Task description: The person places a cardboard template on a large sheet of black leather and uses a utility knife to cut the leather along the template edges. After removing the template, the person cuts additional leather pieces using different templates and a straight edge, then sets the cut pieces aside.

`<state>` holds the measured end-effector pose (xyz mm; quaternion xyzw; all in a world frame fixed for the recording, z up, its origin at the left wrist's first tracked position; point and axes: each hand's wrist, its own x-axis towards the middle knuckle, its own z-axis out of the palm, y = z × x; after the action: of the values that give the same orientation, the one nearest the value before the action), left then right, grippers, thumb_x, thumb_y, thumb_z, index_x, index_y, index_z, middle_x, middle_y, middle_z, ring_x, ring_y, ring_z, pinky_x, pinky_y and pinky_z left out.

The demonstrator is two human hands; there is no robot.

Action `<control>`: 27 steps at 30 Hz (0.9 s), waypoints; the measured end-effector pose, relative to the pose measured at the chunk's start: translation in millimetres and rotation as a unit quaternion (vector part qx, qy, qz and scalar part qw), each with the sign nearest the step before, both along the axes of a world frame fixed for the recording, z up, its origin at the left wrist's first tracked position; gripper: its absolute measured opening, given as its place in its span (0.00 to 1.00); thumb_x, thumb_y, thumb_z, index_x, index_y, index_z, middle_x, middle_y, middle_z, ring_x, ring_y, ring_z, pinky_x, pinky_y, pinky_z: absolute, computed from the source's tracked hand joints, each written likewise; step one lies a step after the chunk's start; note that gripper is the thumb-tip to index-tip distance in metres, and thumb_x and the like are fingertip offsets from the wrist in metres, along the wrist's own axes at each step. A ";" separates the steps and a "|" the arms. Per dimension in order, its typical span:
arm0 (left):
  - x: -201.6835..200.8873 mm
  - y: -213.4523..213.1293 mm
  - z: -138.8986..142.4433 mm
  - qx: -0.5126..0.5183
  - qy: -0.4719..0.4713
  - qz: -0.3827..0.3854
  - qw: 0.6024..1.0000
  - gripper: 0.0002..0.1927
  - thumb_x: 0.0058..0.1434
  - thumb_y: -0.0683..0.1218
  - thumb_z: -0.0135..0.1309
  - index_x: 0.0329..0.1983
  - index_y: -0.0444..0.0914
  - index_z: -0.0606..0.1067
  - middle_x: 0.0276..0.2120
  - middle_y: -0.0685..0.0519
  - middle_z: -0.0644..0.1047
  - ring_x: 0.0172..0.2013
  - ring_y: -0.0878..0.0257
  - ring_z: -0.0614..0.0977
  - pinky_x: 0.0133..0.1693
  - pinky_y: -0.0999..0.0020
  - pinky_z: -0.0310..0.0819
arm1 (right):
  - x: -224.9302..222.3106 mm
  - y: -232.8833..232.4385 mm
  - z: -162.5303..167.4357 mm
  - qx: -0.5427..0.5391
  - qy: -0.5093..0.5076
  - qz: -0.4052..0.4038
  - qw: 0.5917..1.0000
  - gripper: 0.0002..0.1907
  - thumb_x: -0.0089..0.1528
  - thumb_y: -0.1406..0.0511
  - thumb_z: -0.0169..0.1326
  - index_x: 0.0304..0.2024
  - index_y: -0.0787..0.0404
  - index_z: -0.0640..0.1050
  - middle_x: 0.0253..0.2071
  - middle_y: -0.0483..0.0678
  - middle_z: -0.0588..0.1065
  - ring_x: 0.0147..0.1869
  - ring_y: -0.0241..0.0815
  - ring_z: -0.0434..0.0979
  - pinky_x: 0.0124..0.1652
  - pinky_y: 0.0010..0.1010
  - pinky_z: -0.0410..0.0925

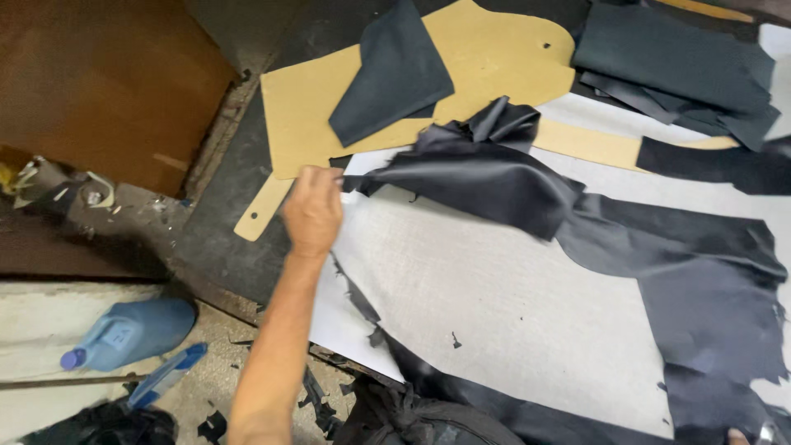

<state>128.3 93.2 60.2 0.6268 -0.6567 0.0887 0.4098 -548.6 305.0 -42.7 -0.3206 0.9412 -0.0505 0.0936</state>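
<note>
My left hand (313,210) is shut on the corner of a dark blue-black leather piece (494,177), pinching it by the edge. The piece is lifted and crumpled, and it runs on to the right as a flat sheet (709,280). Under it lies a large pale grey sheet (494,305) that covers the black table. Just beyond the hand lies a tan cardboard pattern (486,58) with a narrow handle-like end (259,214). Only a sliver of my right hand (736,437) shows at the bottom right edge, next to a small metal glint; its grip is hidden.
A folded dark leather scrap (391,74) rests on the cardboard pattern. More dark leather is piled at the top right (676,66). On the floor to the left lie a blue plastic jug (132,330) and leather offcuts. A brown board (107,82) stands at the upper left.
</note>
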 end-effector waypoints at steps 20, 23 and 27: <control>35.3 188.3 -11.8 0.404 -0.219 0.136 0.878 0.06 0.62 0.44 0.58 0.36 0.42 0.84 0.40 0.47 0.81 0.43 0.47 0.80 0.46 0.52 0.75 | -52.0 128.5 10.8 -0.072 0.031 0.004 0.997 0.24 0.61 0.64 0.70 0.53 0.69 0.76 0.51 0.59 0.76 0.55 0.55 0.76 0.55 0.43 0.70; 0.5 170.2 0.8 0.384 -0.254 0.109 0.881 0.07 0.62 0.46 0.58 0.40 0.42 0.84 0.40 0.46 0.80 0.44 0.46 0.80 0.48 0.51 0.74 | -39.8 74.2 13.3 -0.194 0.048 0.145 0.969 0.25 0.61 0.63 0.71 0.53 0.70 0.76 0.51 0.59 0.76 0.55 0.55 0.76 0.55 0.43 0.70; -83.6 105.1 -7.9 0.259 -0.095 -0.032 0.961 0.14 0.64 0.46 0.61 0.51 0.37 0.81 0.47 0.42 0.78 0.49 0.43 0.79 0.51 0.50 0.73 | -9.5 0.0 21.1 -0.195 -0.073 0.165 0.964 0.32 0.58 0.57 0.72 0.59 0.66 0.77 0.51 0.61 0.76 0.51 0.56 0.77 0.50 0.44 0.70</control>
<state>44.7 198.3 52.3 0.6792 -0.7126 -0.0380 0.1718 -558.1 305.1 -21.6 -0.4789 0.8378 -0.2405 0.1047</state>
